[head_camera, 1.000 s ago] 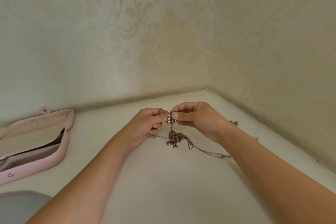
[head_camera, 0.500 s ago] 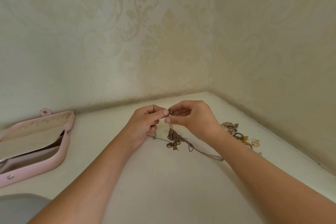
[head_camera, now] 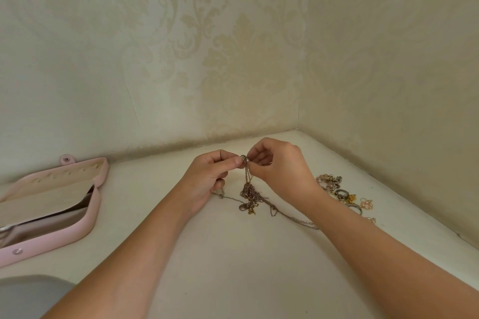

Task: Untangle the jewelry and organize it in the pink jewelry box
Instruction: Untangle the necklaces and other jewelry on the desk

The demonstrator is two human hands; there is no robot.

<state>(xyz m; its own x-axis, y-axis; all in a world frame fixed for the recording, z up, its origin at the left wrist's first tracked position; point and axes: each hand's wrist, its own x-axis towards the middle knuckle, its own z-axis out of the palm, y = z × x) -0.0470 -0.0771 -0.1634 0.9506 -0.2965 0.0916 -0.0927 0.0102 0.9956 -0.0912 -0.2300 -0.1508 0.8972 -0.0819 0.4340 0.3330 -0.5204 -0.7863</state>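
Observation:
A tangled clump of thin chains (head_camera: 249,193) hangs from my fingertips down to the white tabletop, with a loose chain tail (head_camera: 293,217) trailing right. My left hand (head_camera: 207,176) and my right hand (head_camera: 280,168) meet above it, both pinching the top of the tangle between thumb and forefinger. The open pink jewelry box (head_camera: 85,223) lies at the far left, its beige lining showing. A small pile of rings, beads and earrings (head_camera: 342,194) lies to the right of my right wrist.
The white table (head_camera: 233,267) sits in a corner between two patterned walls (head_camera: 233,59). A grey rounded shape (head_camera: 31,295) fills the lower left corner.
Both hands have lifted the top of the tangle slightly higher, stretching the chains. The pearl piece seen between my fingers a second ago is hidden, and the jewelry pile on the right has come into view.

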